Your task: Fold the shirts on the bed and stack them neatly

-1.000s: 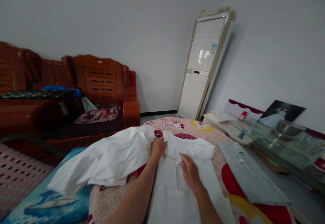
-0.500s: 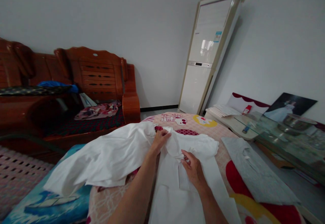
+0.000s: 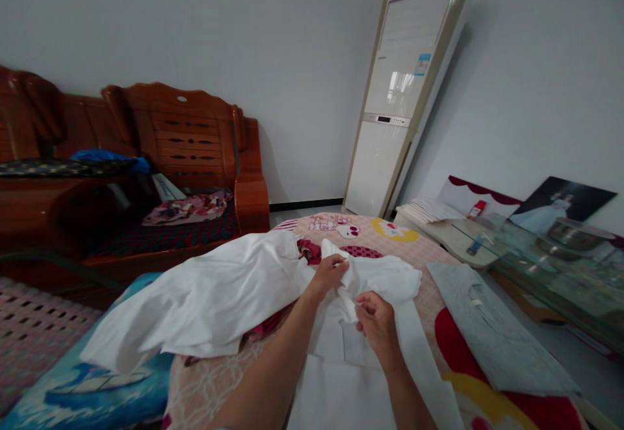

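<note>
A white shirt (image 3: 348,388) lies spread in front of me on a patterned cover (image 3: 219,388). My left hand (image 3: 331,273) is closed on a fold of its cloth near the upper left side. Lower and to the right, my right hand (image 3: 377,319) pinches the edge of the same raised fold. Part of the folded cloth is hidden behind my fingers. To the left, close to my left forearm, another white garment (image 3: 205,300) lies loosely heaped, with some dark red cloth (image 3: 309,249) showing at its edge.
A folded grey garment (image 3: 492,332) lies on the right of the cover. Beyond it stands a glass-topped table (image 3: 536,274). A wooden sofa (image 3: 251,183) is at the back left, and a tall white air conditioner (image 3: 377,157) stands in the corner.
My left hand has moved right and slightly down with the shirt's cloth, closer to my right hand. The raised fold has shifted right, and more dark red cloth shows.
</note>
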Tool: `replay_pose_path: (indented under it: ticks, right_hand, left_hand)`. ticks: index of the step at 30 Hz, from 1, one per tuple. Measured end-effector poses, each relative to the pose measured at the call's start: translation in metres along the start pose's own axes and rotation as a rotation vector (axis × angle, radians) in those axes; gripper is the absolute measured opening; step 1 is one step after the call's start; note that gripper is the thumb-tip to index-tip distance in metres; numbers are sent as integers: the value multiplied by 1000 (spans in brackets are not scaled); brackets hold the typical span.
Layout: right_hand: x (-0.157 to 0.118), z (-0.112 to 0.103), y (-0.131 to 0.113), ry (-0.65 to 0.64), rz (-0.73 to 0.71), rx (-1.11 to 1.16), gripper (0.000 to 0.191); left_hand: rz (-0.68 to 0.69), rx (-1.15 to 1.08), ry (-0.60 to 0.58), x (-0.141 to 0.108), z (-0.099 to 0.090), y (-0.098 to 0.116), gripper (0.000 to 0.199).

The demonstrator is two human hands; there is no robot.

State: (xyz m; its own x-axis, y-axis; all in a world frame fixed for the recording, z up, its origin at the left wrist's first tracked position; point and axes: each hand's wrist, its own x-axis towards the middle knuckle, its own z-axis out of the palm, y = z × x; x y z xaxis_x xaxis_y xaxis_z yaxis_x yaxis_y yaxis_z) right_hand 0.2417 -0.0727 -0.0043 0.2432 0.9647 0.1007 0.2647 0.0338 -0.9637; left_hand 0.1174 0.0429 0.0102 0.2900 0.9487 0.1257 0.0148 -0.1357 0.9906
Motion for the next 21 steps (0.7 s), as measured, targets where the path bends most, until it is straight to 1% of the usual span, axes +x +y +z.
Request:
replay_pose_path:
  ticks: [2, 4, 6, 7, 9, 10, 12, 15, 18, 21]
  right_hand:
    - [-1, 0, 2, 8, 84, 29, 16]
    - [-2, 0, 4, 15, 134, -26, 15]
    - [-3, -1, 7, 11, 137, -116, 14]
    - [-3, -1, 7, 3, 113, -168, 14]
    - [-4, -1, 8, 8, 26, -290, 13]
    - [-4, -1, 7, 17, -23, -361, 13]
    - [-5, 0, 4, 39, -104, -503, 13]
    - [-8, 3, 0, 29, -151, -659, 18]
    - [-8, 5, -2, -25, -157, -760, 24]
    - [-7, 6, 0, -53, -161, -803, 26]
  left_hand:
    - [39, 95, -23, 2, 0, -7, 26]
    - [128, 191, -34, 4, -6, -11, 28]
    - [193, 305, 26, 7, -17, -12, 30]
    - [196, 371, 80, 8, -24, -12, 31]
    - [151, 497, 174, 10, -37, -13, 35]
    - [125, 546, 195, 11, -43, -14, 37]
    - [111, 604, 190, 11, -49, -17, 38]
    - [142, 649, 163, 12, -49, -21, 40]
    - [88, 713, 208, 20, -43, -23, 41]
    - [54, 829, 233, 35, -40, -21, 41]
